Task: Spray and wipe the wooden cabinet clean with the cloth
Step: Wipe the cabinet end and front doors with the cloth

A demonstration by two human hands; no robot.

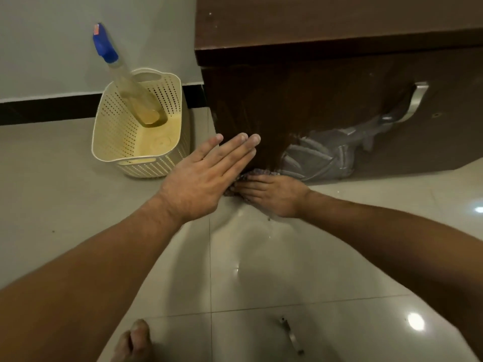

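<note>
Toes [136,335] at the bottom edge are sitting nearest the lens, on the glossy tile floor [274,270], which is filling most of the view and catching the ceiling lights. Rising from it at the far side, the dark wooden cabinet [326,95] is showing a door with a metal handle [418,100], and its polished face is mirroring what looks like the person's clothing.

Left of the cabinet, just beside its corner, a cream perforated basket [117,137] is standing on the floor, with the spray bottle [130,84] leaning inside it, blue trigger head up, untouched by either hand.

Both forearms are reaching forward. The left hand [206,176] is hovering flat with fingers straight and together, gripping nothing, fingertips near the cabinet's lower left corner. The right hand [271,194] is lying palm down at the foot of the cabinet, fingers spread and pressing on the cloth [251,175], only a purple edge of which is showing. The wiping appears to be at the bottom strip of the door.

Judging from here, drops seem to be lying on the tile just behind the right hand; a bare foot or knee could slip on them. Pressing this low, the cloth could also drag floor grit up onto the wood and scratch or smear it
</note>
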